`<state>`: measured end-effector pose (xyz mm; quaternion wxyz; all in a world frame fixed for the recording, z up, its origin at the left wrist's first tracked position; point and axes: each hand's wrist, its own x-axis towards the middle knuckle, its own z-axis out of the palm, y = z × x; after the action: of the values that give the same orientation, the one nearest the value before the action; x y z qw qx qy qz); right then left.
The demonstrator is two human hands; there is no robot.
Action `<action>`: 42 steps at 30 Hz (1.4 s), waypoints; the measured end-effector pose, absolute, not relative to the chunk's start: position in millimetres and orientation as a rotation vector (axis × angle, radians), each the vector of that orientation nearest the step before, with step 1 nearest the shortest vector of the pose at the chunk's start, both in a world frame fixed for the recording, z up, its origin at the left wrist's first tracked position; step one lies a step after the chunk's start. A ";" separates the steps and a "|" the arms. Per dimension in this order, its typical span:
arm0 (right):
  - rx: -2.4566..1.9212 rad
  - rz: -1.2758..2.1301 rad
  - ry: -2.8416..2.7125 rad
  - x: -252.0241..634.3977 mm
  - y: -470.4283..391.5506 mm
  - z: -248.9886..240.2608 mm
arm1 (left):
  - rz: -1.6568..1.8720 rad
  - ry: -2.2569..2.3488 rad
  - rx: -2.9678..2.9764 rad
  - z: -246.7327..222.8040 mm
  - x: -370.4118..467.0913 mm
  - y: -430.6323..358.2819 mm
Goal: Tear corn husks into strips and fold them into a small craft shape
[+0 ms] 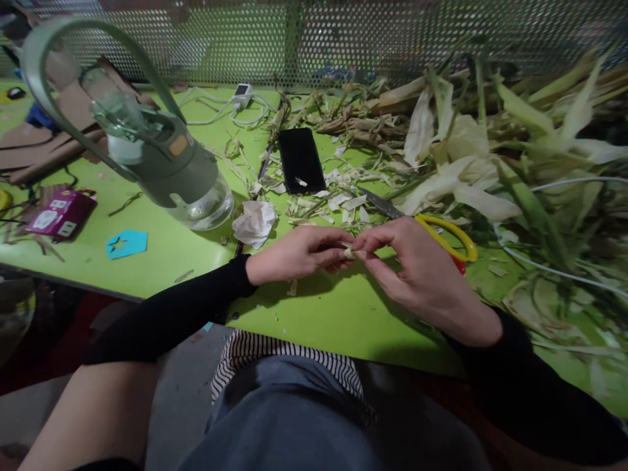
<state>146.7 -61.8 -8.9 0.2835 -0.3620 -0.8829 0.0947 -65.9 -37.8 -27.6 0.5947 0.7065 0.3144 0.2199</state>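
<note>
My left hand (307, 254) pinches a small pale piece of husk (349, 253) between thumb and fingers, low over the green table. Fingertips of my right hand (417, 268) close on the other side of the same piece. The two hands nearly touch. Just beyond them lies a black phone (301, 160) with a small pale scrap on its screen. Scissors (446, 235) with yellow and red handles lie behind my right hand, their blades pointing up and left. A crumpled white paper (254, 223) rests beyond my left wrist.
Corn husks (471, 163) heap across the right side. A large clear bottle with a grey-green lid (171, 157) stands at the left. Near it are a purple box (61, 214), a blue paper piece (126, 244) and a white cable (210, 118). A perforated panel (343, 39) borders the table's back.
</note>
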 end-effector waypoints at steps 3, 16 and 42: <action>-0.998 0.297 -2.308 145.3 -63.3 -8.6 | 0.515 0.682 1.475 -26.0 -65.4 -38.5; -1.077 0.587 -2.023 142.8 -68.1 -13.9 | 0.537 0.567 1.137 -29.0 -66.0 -37.5; -1.141 0.450 -2.183 138.6 -73.1 -1.5 | 0.534 0.595 1.020 -29.1 -65.6 -38.5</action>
<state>138.6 -73.1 -1.5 0.3135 -0.4327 -0.8279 0.1705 -65.6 -38.5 -29.1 0.7973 0.4750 0.2773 0.2486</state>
